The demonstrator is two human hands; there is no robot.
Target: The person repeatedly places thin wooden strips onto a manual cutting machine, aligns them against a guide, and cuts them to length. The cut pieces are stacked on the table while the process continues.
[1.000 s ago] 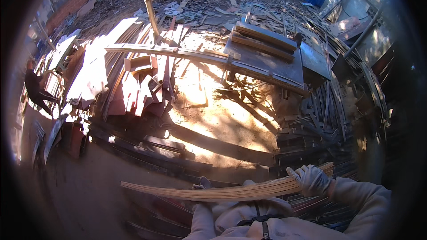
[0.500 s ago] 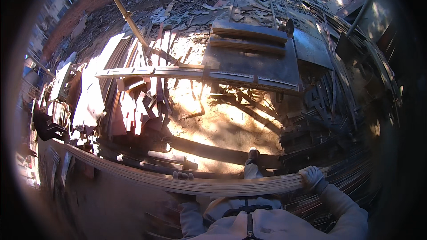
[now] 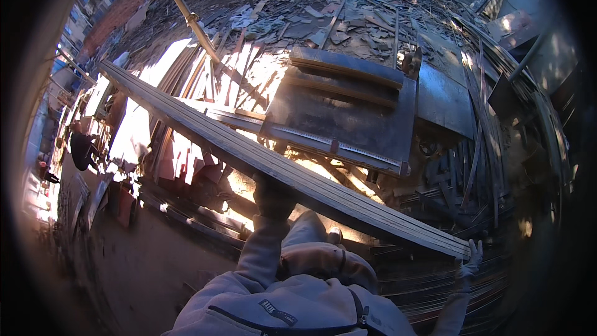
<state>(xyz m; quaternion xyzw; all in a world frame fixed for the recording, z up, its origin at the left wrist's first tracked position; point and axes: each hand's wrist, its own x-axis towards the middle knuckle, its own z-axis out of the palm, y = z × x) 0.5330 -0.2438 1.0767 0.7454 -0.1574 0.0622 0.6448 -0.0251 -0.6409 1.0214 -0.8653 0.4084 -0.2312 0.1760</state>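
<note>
Holding stacked wooden strips (image 3: 292,177) aslant, upper left to lower right, with right hand (image 3: 471,259) curled around the lower-right end, left hand (image 3: 273,199) beneath, mid-frame, too shadowed to tell how open.

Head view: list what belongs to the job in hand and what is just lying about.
In the job:
- long board stack
- left hand, shadowed, beneath the stack
- right hand, at the stack's right end

Seemingly just lying about:
- scrap strewn beyond the table
- sunlit boards at left
- dark pieces piled at right
</note>
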